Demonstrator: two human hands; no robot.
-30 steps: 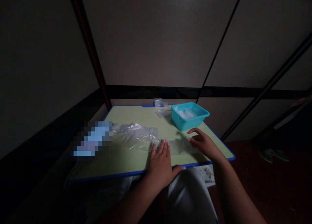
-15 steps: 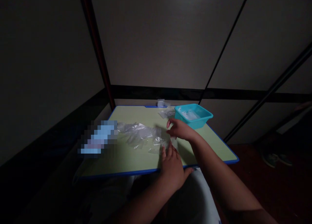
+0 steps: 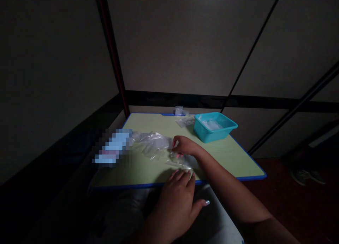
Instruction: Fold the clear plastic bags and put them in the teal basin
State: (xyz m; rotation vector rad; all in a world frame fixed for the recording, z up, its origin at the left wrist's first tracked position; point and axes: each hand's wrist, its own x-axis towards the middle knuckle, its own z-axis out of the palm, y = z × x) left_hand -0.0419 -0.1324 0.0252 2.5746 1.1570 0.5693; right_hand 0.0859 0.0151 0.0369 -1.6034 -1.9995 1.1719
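Observation:
Several clear plastic bags (image 3: pixel 156 141) lie overlapped in a row across the pale table (image 3: pixel 225 166). My right hand (image 3: pixel 184 145) is over the right end of this row, its fingers curled down onto a clear plastic bag (image 3: pixel 185 162). Its fingertips are partly hidden, and the grip shows only in part. Closer to me, my left hand (image 3: pixel 178 198) reaches over the blue front edge with fingers stretched and thumb out to the right. It holds nothing, and its fingertips are just short of that bag.
A turquoise basin (image 3: pixel 215 132) with whitish plastic inside stands at the back right. Beside it lie more clear bags (image 3: pixel 185 121), and a small clear packet (image 3: pixel 179 111) sits at the back edge. A blurred-out light blue item (image 3: pixel 113 146) is at left. A person's shoes (image 3: pixel 307 176) show at far right.
My left hand has drawn back toward me, off the bag. My right hand has moved left and slightly down over the bags. The view has shifted slightly.

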